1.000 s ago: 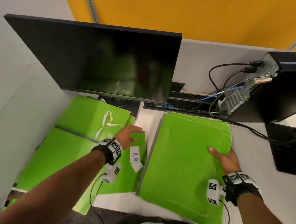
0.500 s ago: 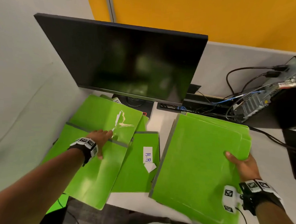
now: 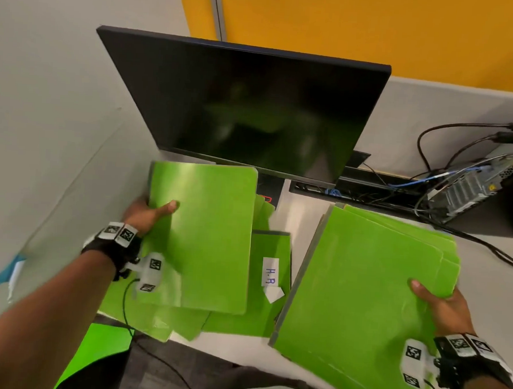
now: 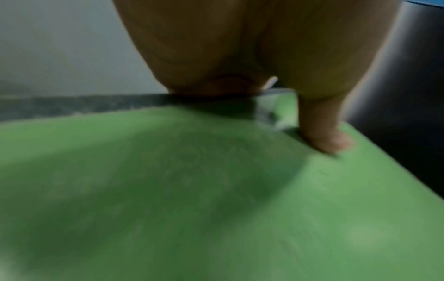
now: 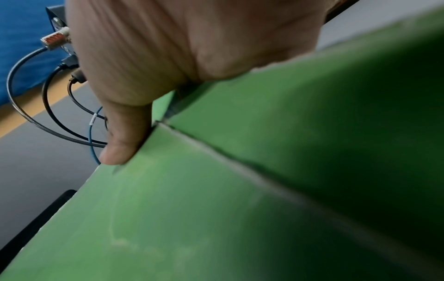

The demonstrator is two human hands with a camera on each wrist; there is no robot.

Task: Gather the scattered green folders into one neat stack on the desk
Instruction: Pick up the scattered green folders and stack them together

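My left hand (image 3: 150,212) grips the left edge of a green folder (image 3: 205,236), thumb on top, and holds it raised above the desk's left side. In the left wrist view the thumb (image 4: 321,133) presses on that folder (image 4: 216,199). Under it lie more green folders, one with a white H.R label (image 3: 270,272). On the right sits a stack of green folders (image 3: 357,289); my right hand (image 3: 439,305) grips its right edge, thumb on top. The right wrist view shows the thumb (image 5: 125,136) on the stack (image 5: 240,209).
A black monitor (image 3: 253,111) stands behind the folders. A computer case (image 3: 487,188) with cables (image 3: 430,150) is at the back right. A grey partition wall (image 3: 45,123) borders the left. Another green folder (image 3: 98,352) shows below the desk edge at lower left.
My left hand has taken hold of a folder from the left pile and lifted it off the desk. The right hand keeps its grip on the stack's right edge.
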